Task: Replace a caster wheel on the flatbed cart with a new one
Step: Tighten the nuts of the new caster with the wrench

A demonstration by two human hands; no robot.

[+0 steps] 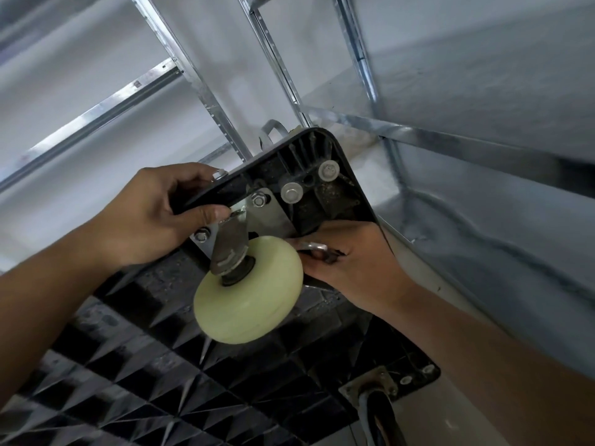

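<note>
cream caster wheel (249,292), bolted under upturned black cart (135,375)

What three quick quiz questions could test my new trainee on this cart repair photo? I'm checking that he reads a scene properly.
1. True or false: the pale cream caster wheel sits on the ribbed black plastic cart underside.
2. Which hand grips the cart's edge, thumb by the silver mounting plate? A) left B) right
3. Fill in: hex ____ hold the plate.

Key: 1 true. 2 A, the left hand; the right hand holds a metal tool beside the wheel. 3 nuts.
</note>
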